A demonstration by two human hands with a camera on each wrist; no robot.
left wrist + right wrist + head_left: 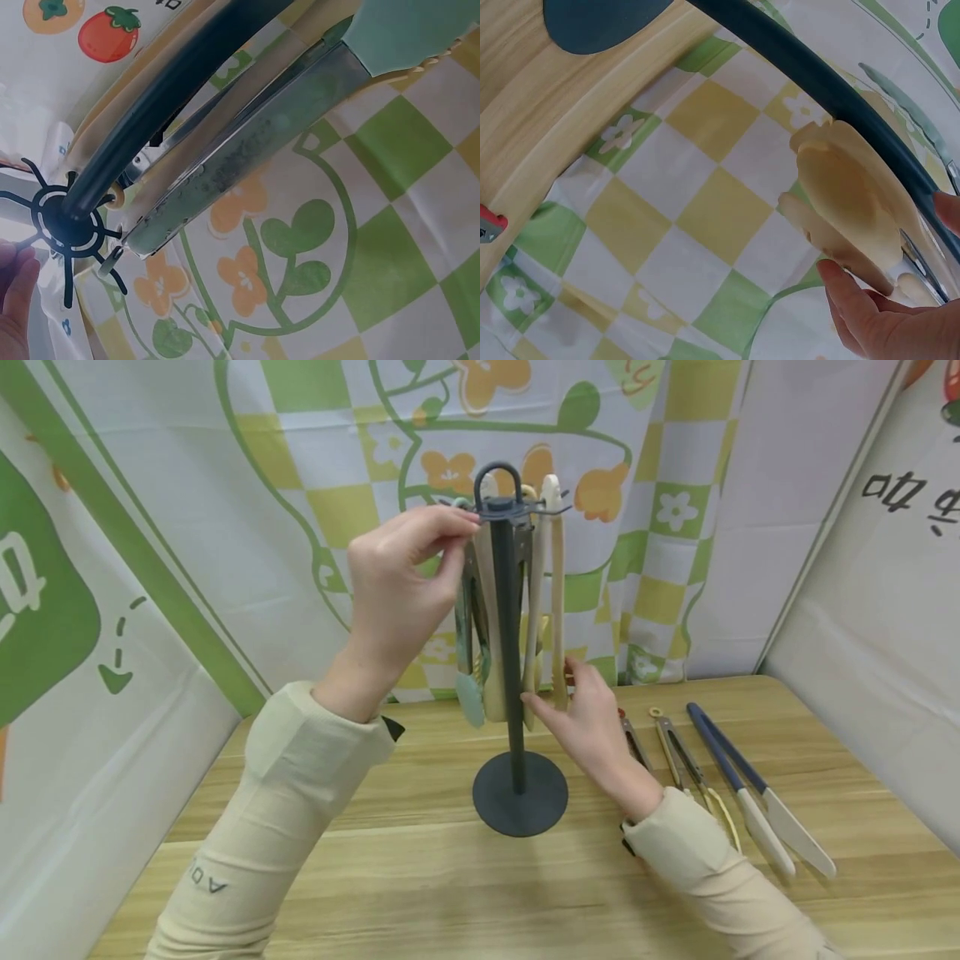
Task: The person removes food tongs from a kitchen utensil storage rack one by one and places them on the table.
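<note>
A dark rotary-style utensil stand (508, 635) with a round base and a ring of hooks stands upright on the table. At its top, my left hand (408, 572) pinches one of the hooks between thumb and fingertips. Long beige tongs (558, 585) hang on the stand's right side; my right hand (592, 722) holds them low down, thumb on one arm and fingers round the other. Green-tipped tongs (247, 150) hang on the left side. Behind the pole are more hanging tongs with yellowish heads (847, 187), partly hidden.
On the wooden table (420, 877), to the right, lie blue-and-white tongs (738, 777), tongs with a yellow ring (675, 747) and red-ended tongs (632, 739), partly covered by the right arm. A checked, printed curtain (322, 468) hangs behind the stand.
</note>
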